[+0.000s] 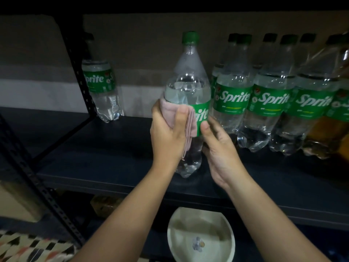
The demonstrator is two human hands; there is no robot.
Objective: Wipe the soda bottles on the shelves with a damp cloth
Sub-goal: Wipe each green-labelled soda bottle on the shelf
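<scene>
A clear Sprite bottle (188, 87) with a green cap and green label stands upright near the front of the dark shelf (105, 163). My left hand (167, 133) presses a folded pink cloth (170, 115) against the bottle's left side, over part of the label. My right hand (217, 146) grips the bottle's lower right side, thumb on the label's edge. A row of several more Sprite bottles (270, 103) stands to the right. One lone Sprite bottle (103, 87) stands at the back left.
A black perforated shelf upright (79, 76) runs down the left. An amber-filled bottle (328, 133) sits at the far right. Below the shelf a white bowl (200, 237) holds water. A patterned fabric (34, 248) lies at bottom left.
</scene>
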